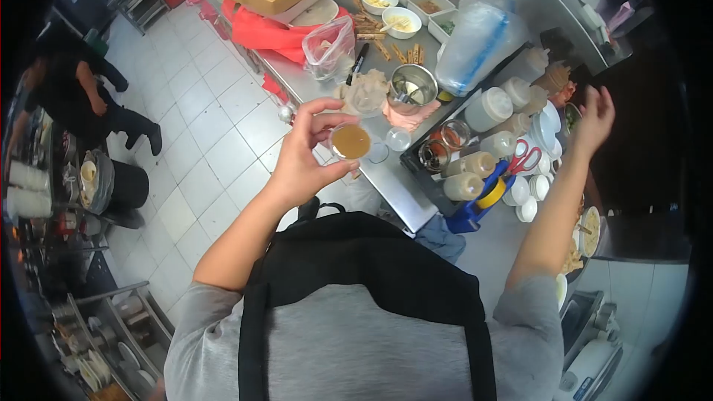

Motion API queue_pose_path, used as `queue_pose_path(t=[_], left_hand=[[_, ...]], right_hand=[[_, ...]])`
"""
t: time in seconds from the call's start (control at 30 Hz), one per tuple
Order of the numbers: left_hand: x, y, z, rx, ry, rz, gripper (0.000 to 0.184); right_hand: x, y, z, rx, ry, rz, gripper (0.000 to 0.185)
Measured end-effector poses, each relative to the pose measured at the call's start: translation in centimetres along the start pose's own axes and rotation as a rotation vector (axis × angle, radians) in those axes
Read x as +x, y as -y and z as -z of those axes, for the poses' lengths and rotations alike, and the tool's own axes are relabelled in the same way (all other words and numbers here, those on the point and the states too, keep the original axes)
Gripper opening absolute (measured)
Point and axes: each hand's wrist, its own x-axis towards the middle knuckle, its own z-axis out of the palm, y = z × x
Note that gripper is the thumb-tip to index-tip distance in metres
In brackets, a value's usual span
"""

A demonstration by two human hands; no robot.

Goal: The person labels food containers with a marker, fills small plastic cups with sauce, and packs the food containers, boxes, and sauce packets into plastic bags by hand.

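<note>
My left hand (308, 150) pinches a small clear plastic sauce cup (350, 142) by its sides. Brown sauce fills the cup, which is held up level near the counter's edge. A small clear round lid (399, 139) lies on the counter just right of it. My right hand (596, 122) is stretched far out to the right, raised beyond the squeeze bottles (488, 110). Its fingers look apart, and I see nothing in them. Close to that hand stand light-coloured bowls (546, 122), partly hidden behind one another.
A metal pot (413, 87) with utensils stands on the steel counter. Beside it lies a stack of plastic bags (479, 41). Red-handled scissors (525, 156) and a blue tape dispenser (475, 212) sit near the bottles. Another person (82, 96) stands across the tiled floor, left.
</note>
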Motion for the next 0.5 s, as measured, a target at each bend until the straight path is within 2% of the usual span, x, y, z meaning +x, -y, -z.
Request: queue_pose_path(t=[0.07, 0.1, 0.13, 0.17, 0.2, 0.23, 0.27, 0.3, 0.4, 0.5], left_hand=[[1.1, -0.5, 0.7, -0.085, 0.068, 0.036, 0.075], [1.7, -0.1, 1.2, -0.088, 0.112, -0.02, 0.077], [2.2, 0.0, 1.7, -0.106, 0.167, 0.003, 0.079], [2.7, 0.0, 2.2, -0.122, 0.22, 0.025, 0.081], [3.1, 0.1, 2.9, -0.137, 0.274, 0.049, 0.083], [3.5, 0.8, 3.7, -0.076, 0.303, 0.03, 0.084], [3.9, 2.0, 4.3, -0.016, 0.331, 0.008, 0.085], [4.2, 3.3, 4.9, 0.044, 0.356, -0.015, 0.086], [5.1, 8.0, 6.2, 0.065, 0.382, 0.076, 0.089], [6.5, 12.5, 6.2, 0.107, 0.396, 0.1, 0.086]], right_hand=[[-6.6, 6.2, 0.8, 0.205, 0.14, 0.072, 0.025], [-10.5, 8.0, 1.0, 0.267, 0.351, 0.127, 0.025], [-15.5, 10.9, 0.5, 0.319, 0.603, -0.14, 0.03], [-19.4, 12.9, -1.5, 0.505, 0.847, -0.375, 0.038], [-23.1, 13.4, -3.2, 0.581, 0.879, -0.777, 0.045], [-25.6, 12.7, -5.4, 0.686, 0.927, -1.031, 0.053], [-27.7, 11.1, -7.4, 0.817, 0.884, -1.207, 0.056], [-29.2, 9.7, -9.6, 0.806, 0.764, -1.323, 0.058], [-31.8, 5.4, -13.6, 0.904, 0.644, -1.244, 0.046], [-34.3, 3.1, -16.3, 0.292, 0.739, -0.735, 0.021]])
